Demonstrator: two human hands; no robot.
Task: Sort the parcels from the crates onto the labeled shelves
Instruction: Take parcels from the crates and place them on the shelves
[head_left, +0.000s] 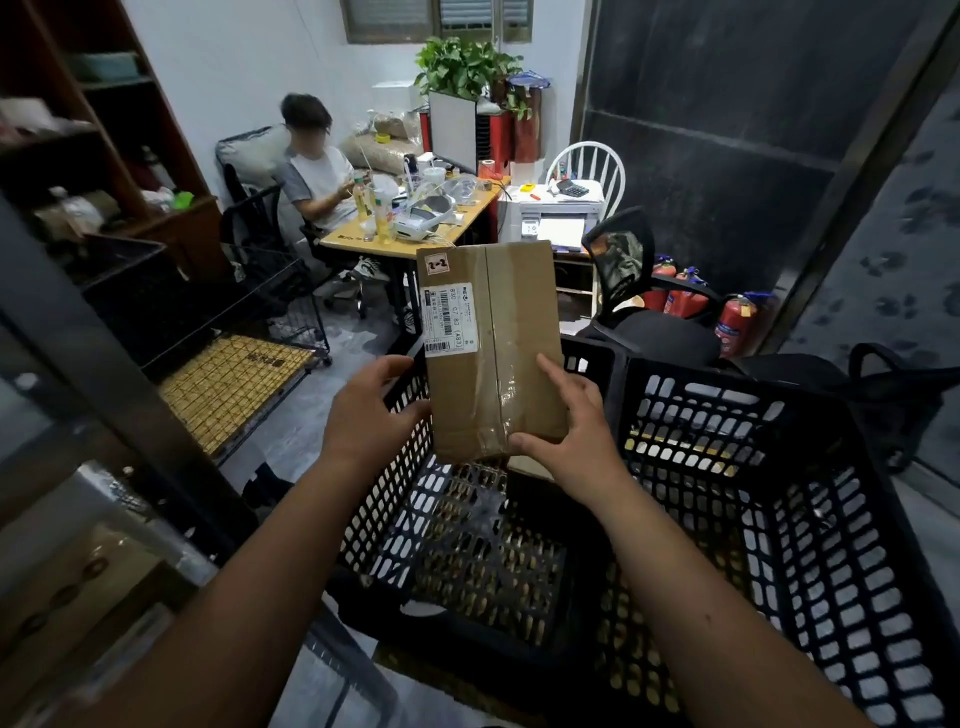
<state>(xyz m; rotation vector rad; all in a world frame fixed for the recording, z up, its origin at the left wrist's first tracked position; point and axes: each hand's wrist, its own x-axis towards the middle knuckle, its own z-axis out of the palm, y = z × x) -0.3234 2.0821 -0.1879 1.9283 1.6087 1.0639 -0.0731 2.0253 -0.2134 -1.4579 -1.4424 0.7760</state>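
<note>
A brown cardboard parcel (493, 348) sealed with clear tape is held upright above a black plastic crate (810, 530). It carries a white shipping label and a small sticker marked "2-2" on its upper left. My left hand (371, 415) grips the parcel's lower left edge. My right hand (569, 415) holds its lower right corner, thumb under the bottom edge and fingers on the front. Through the crate's slotted floor I see brown shapes below. A metal shelf post (98, 374) stands at the left.
A wire cart (234, 389) with a gridded tray stands left of the crate. A person sits at a cluttered desk (410, 228) behind. A black office chair (634, 291), red fire extinguishers (732, 322), a printer and a wooden bookcase (104, 156) ring the space.
</note>
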